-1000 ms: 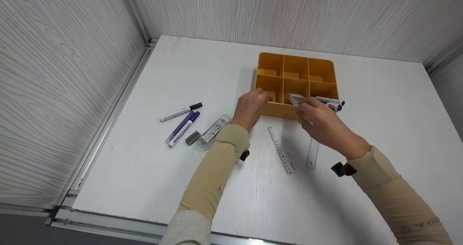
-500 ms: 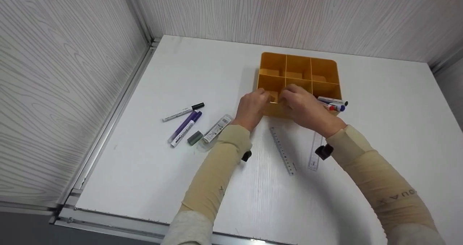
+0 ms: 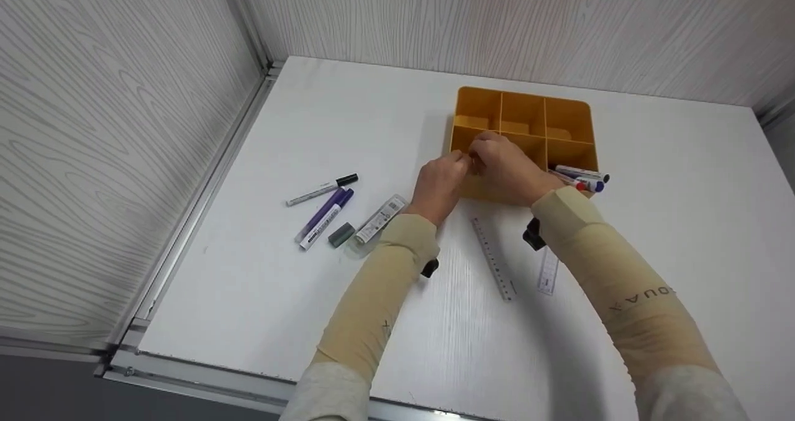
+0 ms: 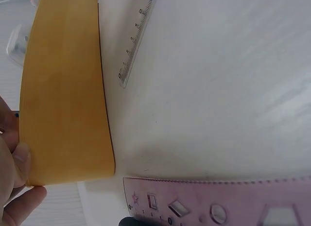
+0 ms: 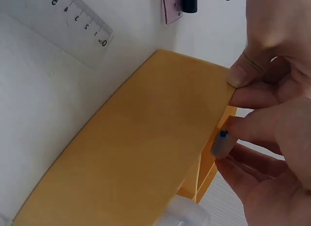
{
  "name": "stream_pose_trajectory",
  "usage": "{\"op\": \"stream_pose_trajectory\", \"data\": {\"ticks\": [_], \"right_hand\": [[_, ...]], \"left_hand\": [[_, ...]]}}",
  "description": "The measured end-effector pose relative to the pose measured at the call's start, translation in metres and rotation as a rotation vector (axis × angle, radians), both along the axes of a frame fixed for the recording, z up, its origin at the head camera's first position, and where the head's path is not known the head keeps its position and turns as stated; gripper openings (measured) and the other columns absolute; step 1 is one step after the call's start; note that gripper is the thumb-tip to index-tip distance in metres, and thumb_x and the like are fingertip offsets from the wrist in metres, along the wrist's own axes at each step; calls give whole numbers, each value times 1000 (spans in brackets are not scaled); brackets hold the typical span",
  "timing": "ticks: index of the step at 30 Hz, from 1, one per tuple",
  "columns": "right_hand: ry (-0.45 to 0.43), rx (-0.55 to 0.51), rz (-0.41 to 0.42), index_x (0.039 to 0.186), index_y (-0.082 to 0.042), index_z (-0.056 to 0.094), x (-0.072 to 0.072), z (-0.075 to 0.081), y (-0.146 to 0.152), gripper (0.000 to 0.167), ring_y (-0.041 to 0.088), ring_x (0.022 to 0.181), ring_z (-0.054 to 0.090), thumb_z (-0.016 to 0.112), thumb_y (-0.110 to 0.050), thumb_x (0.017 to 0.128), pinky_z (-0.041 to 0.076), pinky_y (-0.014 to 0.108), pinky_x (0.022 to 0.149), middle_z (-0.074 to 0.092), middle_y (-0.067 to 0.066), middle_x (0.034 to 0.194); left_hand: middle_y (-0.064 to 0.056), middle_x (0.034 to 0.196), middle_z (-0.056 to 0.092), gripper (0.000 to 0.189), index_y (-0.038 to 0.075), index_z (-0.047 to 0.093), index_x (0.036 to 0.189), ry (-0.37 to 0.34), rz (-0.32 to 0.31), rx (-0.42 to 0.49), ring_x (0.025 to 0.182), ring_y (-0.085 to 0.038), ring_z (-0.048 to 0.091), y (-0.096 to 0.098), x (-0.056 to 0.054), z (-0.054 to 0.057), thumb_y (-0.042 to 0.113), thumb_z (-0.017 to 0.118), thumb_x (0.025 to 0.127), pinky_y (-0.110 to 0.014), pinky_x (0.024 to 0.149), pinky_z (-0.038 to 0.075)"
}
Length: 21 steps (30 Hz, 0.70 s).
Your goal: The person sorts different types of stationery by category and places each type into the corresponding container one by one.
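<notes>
A yellow six-compartment organizer box (image 3: 522,132) stands towards the back of the white table. My left hand (image 3: 440,185) grips its front left corner, thumb on the outer wall, as the right wrist view shows. Over the front left compartment, my right hand (image 3: 506,166) pinches a small whitish piece with a blue spot (image 5: 222,144); what kind of thing it is I cannot tell. In the right wrist view a translucent plastic item (image 5: 187,212) shows behind the box's front wall. Several markers (image 3: 587,182) lean out of the front right compartment.
Before the box lie a clear ruler (image 3: 494,259) and a second clear ruler (image 3: 546,272). Left of it are a black-capped marker (image 3: 320,191), purple markers (image 3: 326,219), a dark green piece (image 3: 341,235) and a clear package (image 3: 380,219). A pink stencil ruler (image 4: 218,199) appears in the left wrist view.
My right hand has moved left from the front middle compartment to the front left one, close beside my left hand. The left hand keeps its grip on the box corner.
</notes>
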State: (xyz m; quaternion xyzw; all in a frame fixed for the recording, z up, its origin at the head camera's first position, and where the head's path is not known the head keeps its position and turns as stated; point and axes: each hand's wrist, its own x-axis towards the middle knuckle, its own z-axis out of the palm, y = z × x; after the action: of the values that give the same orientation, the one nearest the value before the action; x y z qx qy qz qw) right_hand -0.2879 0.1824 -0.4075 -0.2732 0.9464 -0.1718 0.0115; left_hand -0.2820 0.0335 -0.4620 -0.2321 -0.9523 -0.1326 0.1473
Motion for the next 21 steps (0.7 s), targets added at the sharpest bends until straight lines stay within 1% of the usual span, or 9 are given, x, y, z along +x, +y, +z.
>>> {"op": "stream_pose_trajectory", "data": {"ticks": [2, 6, 9, 14, 18, 21], "right_hand": [[-17, 23, -10, 116, -1, 65, -4, -2, 0, 26, 28, 103, 58, 68, -8, 92, 54, 39, 97, 61, 17, 119], [-33, 66, -6, 117, -2, 66, -12, -7, -2, 27, 28, 101, 59, 69, -10, 92, 54, 40, 97, 62, 16, 116], [-43, 75, 10, 115, -1, 67, -18, -10, -3, 25, 29, 99, 60, 69, -9, 92, 54, 40, 95, 64, 17, 112], [-51, 79, 40, 113, -1, 70, -28, -13, -3, 23, 28, 94, 62, 69, -8, 91, 55, 39, 93, 67, 16, 106], [-101, 97, 38, 113, -3, 72, -32, -14, -4, 22, 27, 91, 62, 69, -9, 92, 55, 38, 92, 70, 14, 104], [-151, 126, 18, 112, -6, 73, -33, -14, -5, 21, 26, 88, 61, 68, -11, 92, 55, 36, 88, 72, 12, 101]], "left_hand": [[-3, 99, 69, 23, 12, 67, 119, -11, -1, 7, 89, -13, 68, 0, 1, 1, 16, 63, 96, -19, 90, 54], [-2, 100, 70, 23, 12, 68, 119, -3, -4, 9, 88, -12, 67, 0, 1, 1, 14, 62, 97, -18, 88, 54], [-2, 99, 69, 22, 12, 68, 119, -2, -11, 25, 86, -12, 66, 0, 2, 1, 12, 60, 98, -18, 85, 55], [-2, 101, 69, 22, 12, 68, 119, -12, -20, 40, 85, -13, 63, 0, 3, 2, 11, 59, 99, -18, 83, 54], [-1, 103, 69, 22, 13, 67, 118, -13, -24, 23, 86, -13, 64, 0, 4, 2, 11, 58, 99, -19, 84, 54], [-1, 104, 69, 21, 12, 67, 117, -19, -28, 18, 87, -13, 65, 0, 5, 2, 10, 57, 100, -20, 84, 54]]}}
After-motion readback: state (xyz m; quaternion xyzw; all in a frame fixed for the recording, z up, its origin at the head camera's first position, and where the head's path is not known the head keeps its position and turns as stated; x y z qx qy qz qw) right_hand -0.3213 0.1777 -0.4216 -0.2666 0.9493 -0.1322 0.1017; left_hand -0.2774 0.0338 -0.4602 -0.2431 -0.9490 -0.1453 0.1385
